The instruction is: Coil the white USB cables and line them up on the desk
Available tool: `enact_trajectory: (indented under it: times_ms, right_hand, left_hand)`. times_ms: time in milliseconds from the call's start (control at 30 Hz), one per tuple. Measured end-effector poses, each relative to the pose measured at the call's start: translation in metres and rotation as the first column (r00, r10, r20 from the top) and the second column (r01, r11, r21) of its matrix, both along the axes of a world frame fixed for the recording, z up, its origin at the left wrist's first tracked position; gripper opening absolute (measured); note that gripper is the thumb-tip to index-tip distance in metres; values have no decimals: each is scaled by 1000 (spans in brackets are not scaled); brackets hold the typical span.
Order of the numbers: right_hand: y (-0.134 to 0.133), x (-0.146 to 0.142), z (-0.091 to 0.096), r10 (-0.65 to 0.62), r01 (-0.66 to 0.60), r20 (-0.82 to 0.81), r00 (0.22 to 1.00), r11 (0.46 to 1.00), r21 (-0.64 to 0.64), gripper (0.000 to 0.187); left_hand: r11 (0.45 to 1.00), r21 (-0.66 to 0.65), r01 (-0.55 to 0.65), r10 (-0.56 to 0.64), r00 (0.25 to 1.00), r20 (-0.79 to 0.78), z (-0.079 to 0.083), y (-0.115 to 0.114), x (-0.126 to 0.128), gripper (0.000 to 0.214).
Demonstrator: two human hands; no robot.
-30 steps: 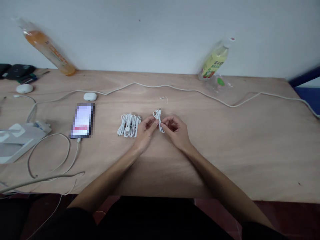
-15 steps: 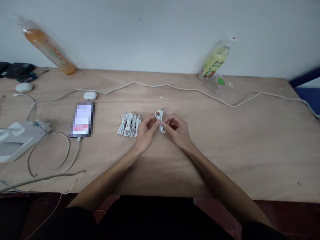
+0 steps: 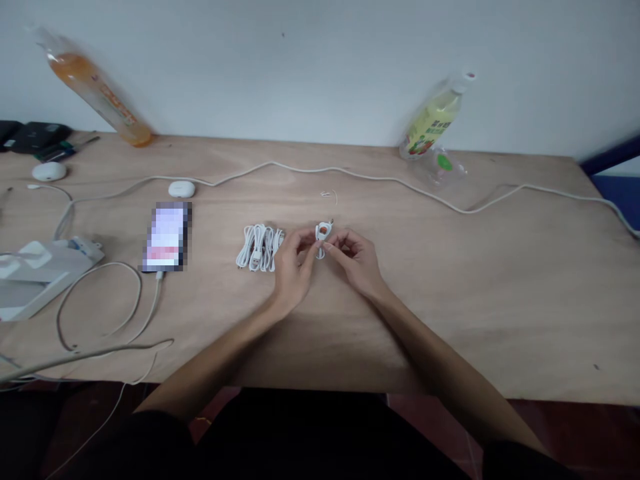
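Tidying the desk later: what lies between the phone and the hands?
In the head view, a bundle of coiled white cables lies on the table between the phone and the left hand.

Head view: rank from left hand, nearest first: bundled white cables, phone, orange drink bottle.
From the left hand:
1. Bundled white cables, right beside it on its left.
2. Phone, farther left on the table.
3. Orange drink bottle, far left, at the wall.

Prob. small workshop: bare plywood bench (image 3: 450, 300), charging cables (image 3: 257, 247), phone (image 3: 167, 237), plain wall.
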State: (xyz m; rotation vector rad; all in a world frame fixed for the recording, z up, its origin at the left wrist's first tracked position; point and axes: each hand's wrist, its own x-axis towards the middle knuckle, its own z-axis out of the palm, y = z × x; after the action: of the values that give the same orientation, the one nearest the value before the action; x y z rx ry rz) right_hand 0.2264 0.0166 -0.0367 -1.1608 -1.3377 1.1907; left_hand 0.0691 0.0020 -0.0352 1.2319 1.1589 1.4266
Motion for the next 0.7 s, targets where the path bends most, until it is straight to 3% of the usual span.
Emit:
enact_trajectory:
  times_ms: [467, 700]
  right_hand:
    - [-3, 0, -3, 8, -8, -26, 1000, 1000, 22, 31]
    - [-10, -1, 1, -71, 53, 89, 993, 980, 194, 12]
  left_hand:
    - [973, -221, 62, -8, 972, 234, 9, 10, -3, 30]
    - [926, -345, 155, -10, 921, 388, 12, 12, -3, 31]
